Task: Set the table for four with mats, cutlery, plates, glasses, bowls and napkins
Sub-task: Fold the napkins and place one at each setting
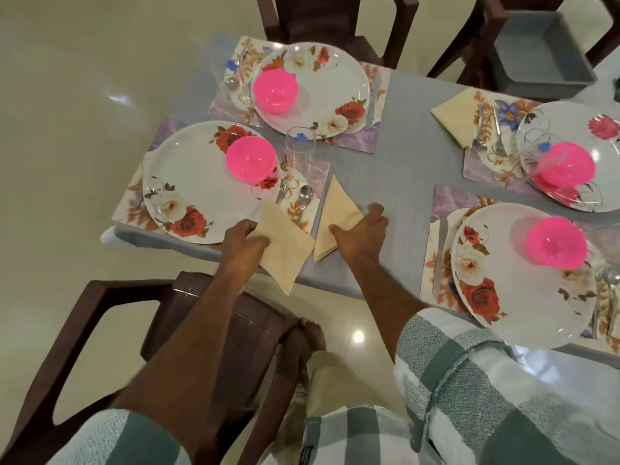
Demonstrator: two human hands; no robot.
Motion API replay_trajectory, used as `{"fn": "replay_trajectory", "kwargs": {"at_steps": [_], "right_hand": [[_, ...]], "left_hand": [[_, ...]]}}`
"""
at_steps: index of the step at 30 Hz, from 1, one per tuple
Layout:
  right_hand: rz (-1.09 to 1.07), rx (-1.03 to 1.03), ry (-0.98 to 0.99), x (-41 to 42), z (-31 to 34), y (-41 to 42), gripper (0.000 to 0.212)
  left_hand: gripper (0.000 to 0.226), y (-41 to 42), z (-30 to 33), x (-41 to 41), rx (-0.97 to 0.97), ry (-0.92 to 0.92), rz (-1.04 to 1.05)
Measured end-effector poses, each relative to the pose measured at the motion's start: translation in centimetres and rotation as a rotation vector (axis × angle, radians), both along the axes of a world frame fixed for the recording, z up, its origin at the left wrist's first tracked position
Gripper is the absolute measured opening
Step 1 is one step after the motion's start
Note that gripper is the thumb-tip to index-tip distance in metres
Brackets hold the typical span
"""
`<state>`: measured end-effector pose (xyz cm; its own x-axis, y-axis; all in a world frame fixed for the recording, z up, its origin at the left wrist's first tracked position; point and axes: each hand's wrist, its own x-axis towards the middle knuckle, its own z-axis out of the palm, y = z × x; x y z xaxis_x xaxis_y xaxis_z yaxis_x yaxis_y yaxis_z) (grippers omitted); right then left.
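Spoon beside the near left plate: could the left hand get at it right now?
Probably yes: the spoon lies uncovered just beyond the left hand, though that hand already grips a napkin.

The person wears a short-sleeved shirt [362, 431] of coarse, textured weave, checked in broad blocks of white and muted grey-green. The right sleeve [469, 380] ends in a grey-green band, and a raised, cord-like seam runs slantwise across it. The left sleeve [117, 437] shows the same check (its pale blocks look faintly bluish in this light). A small dark label [307, 453] sits on the shirt front near the lower edge of the view. The left hand [243, 238] and the right hand [364, 231] are bare, as are both forearms. Below, beige trousers [323, 380] cover a leg down to a bare foot [310, 332].
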<state>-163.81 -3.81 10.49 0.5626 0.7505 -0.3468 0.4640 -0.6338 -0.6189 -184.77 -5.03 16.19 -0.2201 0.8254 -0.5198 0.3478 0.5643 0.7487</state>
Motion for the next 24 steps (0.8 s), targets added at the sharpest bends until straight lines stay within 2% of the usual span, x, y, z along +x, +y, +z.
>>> {"fn": "replay_trajectory", "kwargs": {"at_steps": [3, 6, 9, 12, 18, 24], "right_hand": [[0.294, 0.117, -0.321, 0.9, 0.1, 0.3, 0.086], [0.591, 0.027, -0.418, 1.4, -0.4, 0.7, 0.068], [0.560, -0.052, -0.308, 1.1, -0.8, 0.8, 0.060], [0.561, -0.046, -0.215, 0.4, -1.1, 0.9, 0.058], [0.614, -0.082, -0.377, -0.2, -1.1, 0.9, 0.060], [0.778, -0.197, -0.449, -0.2, -1.6, 0.4, 0.078]], "left_hand": [[0.015, 0.2, -0.2, -0.2, 0.002, 0.007, 0.012], [0.011, 0.2, -0.3, 0.1, 0.007, -0.009, 0.009], [0.011, 0.1, -0.2, 0.6, 0.011, -0.018, 0.002], [0.012, 0.1, 0.1, 0.7, 0.008, -0.002, -0.013], [0.013, -0.7, 0.6, 0.3, -0.001, -0.020, -0.015], [0.014, -1.8, 1.7, -0.2, 0.004, -0.025, -0.016]]}}
